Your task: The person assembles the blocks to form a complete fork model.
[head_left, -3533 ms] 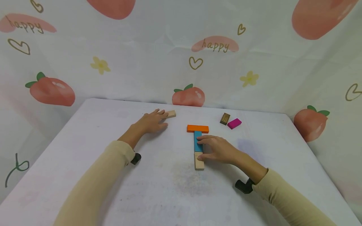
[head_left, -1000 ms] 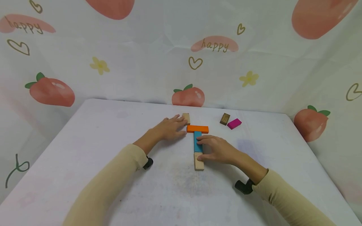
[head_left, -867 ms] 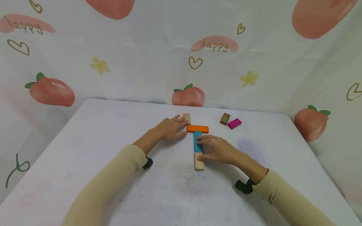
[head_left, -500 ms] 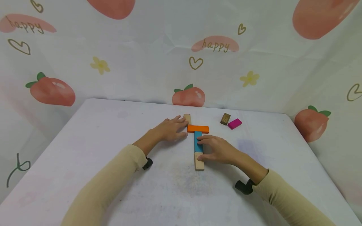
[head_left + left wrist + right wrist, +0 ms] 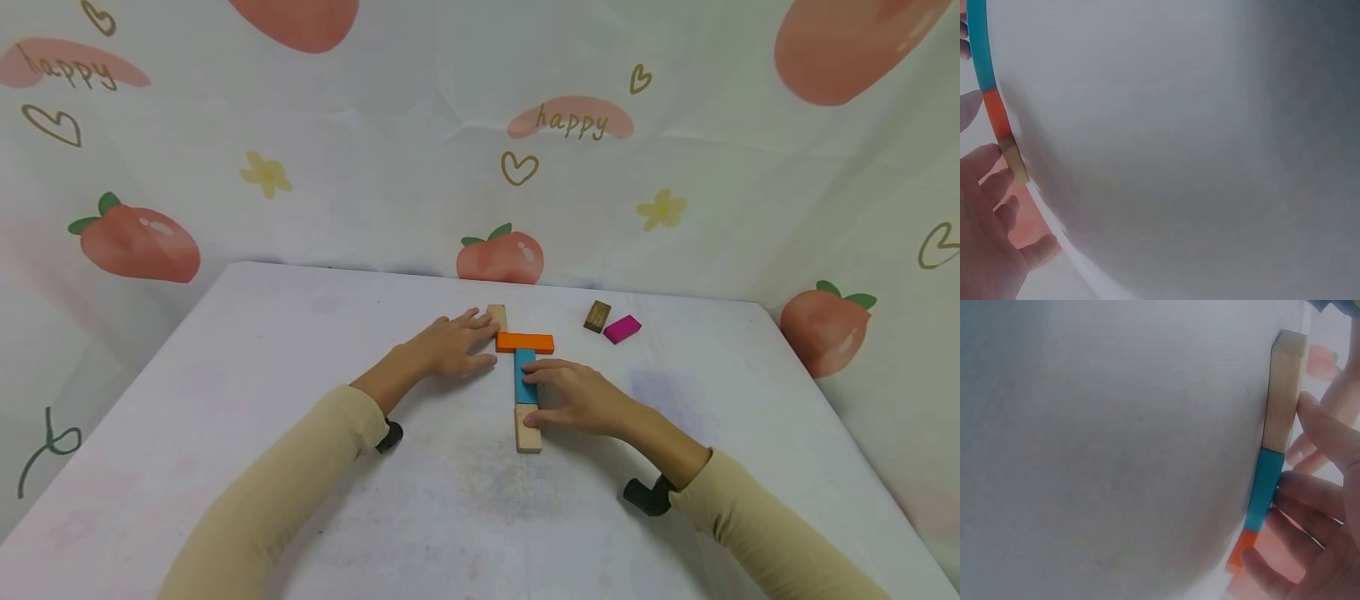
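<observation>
Several flat wooden blocks lie end to end on the white table. A plain block [image 5: 528,439] is nearest, then a blue block [image 5: 523,392], with an orange block [image 5: 525,342] set crosswise beyond it. My right hand [image 5: 581,397] rests on this row, its thumb on the near plain block and its fingers on the blue one. My left hand [image 5: 450,343] has its fingers extended, touching a second plain block [image 5: 497,314]. That block points away from me at the orange block's left end. In the left wrist view, the plain block [image 5: 1017,165] abuts the orange one [image 5: 996,114].
A dark brown block [image 5: 597,316] and a magenta block [image 5: 622,328] lie at the back right of the table [image 5: 420,517]. A fruit-printed cloth [image 5: 420,167] hangs behind the table's back edge. A black wrist camera [image 5: 647,496] sits under the right sleeve.
My left hand has slid the far plain block rightward and turned it lengthwise, then drawn it slightly nearer, against the orange block. My right hand has stayed in place.
</observation>
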`<state>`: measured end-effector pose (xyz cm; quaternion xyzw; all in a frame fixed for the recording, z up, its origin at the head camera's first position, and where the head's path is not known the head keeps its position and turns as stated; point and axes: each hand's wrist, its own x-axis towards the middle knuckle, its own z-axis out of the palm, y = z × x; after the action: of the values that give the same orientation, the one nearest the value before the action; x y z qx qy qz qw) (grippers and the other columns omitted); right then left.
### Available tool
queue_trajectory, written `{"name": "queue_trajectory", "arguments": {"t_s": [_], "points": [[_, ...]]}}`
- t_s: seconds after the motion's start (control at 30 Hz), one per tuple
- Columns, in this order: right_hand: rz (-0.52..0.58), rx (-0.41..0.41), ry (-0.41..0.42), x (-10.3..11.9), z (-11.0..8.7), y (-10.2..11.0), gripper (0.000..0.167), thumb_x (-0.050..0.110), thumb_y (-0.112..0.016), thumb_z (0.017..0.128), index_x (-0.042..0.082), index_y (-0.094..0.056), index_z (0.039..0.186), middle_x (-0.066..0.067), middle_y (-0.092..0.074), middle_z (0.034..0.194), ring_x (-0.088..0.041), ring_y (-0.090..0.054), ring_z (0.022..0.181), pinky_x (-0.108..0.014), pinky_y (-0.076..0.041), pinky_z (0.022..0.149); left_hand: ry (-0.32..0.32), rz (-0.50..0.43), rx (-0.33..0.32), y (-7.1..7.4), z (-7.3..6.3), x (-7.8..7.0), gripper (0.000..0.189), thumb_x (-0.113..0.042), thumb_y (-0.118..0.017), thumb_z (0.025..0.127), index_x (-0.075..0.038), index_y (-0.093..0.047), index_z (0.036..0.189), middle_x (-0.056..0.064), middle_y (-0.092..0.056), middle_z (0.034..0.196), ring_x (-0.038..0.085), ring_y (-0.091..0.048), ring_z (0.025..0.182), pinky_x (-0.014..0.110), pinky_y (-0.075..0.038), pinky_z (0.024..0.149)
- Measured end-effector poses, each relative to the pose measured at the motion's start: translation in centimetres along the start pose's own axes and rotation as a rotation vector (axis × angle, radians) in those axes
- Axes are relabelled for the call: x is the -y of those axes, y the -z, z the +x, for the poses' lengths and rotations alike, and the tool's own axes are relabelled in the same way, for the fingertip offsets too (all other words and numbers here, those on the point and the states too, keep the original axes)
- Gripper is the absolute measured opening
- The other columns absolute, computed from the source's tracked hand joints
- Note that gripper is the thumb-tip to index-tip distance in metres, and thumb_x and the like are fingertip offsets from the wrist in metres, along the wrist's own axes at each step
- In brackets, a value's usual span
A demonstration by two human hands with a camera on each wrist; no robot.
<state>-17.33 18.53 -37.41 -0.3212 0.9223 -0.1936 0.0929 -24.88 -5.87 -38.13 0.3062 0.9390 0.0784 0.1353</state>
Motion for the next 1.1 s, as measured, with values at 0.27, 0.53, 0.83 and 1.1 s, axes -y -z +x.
{"name": "queue_trajectory", "arguments": {"t_s": [0.27, 0.53, 0.83, 1.1], "points": [[0.0, -0.009, -0.001, -0.08, -0.05, -0.09, 0.059, 0.043, -0.078, 0.084, 0.006, -0.067, 0.128, -0.009, -0.057, 0.142, -0.032, -0.048, 0.136, -0.054, -0.04, 0.107, -0.003, 0.041, -0.019, -0.11, -0.23, -0.31, 0.07, -0.052, -0.046, 0.1, -0.019, -0.027, 0.159, 0.004, -0.021, 0.165, 0.027, -0.008, 0.153, 0.059, -0.015, 0.118], [0.003, -0.012, 0.005, -0.19, -0.1, -0.18, 0.059, 0.044, -0.077, 0.085, 0.006, -0.067, 0.129, -0.009, -0.056, 0.142, -0.032, -0.048, 0.136, -0.053, -0.04, 0.107, -0.002, 0.09, -0.032, 0.18, -0.44, -0.49, 0.068, -0.051, -0.045, 0.101, -0.019, -0.028, 0.159, 0.005, -0.022, 0.164, 0.027, -0.007, 0.153, 0.059, -0.016, 0.117], [0.006, -0.011, 0.004, -0.27, -0.04, -0.23, 0.06, 0.045, -0.077, 0.085, 0.006, -0.067, 0.129, -0.009, -0.057, 0.142, -0.032, -0.048, 0.136, -0.052, -0.041, 0.107, -0.01, 0.101, -0.048, 0.13, -0.22, -0.36, 0.069, -0.051, -0.046, 0.101, -0.016, -0.029, 0.158, 0.005, -0.022, 0.164, 0.027, -0.008, 0.153, 0.059, -0.017, 0.117], [-0.002, -0.01, 0.004, -0.26, 0.01, -0.25, 0.059, 0.045, -0.077, 0.085, 0.006, -0.067, 0.129, -0.009, -0.056, 0.143, -0.032, -0.048, 0.136, -0.052, -0.041, 0.107, 0.006, 0.088, -0.029, -0.01, -0.13, -0.24, 0.07, -0.052, -0.045, 0.101, -0.018, -0.026, 0.159, 0.003, -0.022, 0.164, 0.026, -0.009, 0.153, 0.061, -0.017, 0.116]]}}
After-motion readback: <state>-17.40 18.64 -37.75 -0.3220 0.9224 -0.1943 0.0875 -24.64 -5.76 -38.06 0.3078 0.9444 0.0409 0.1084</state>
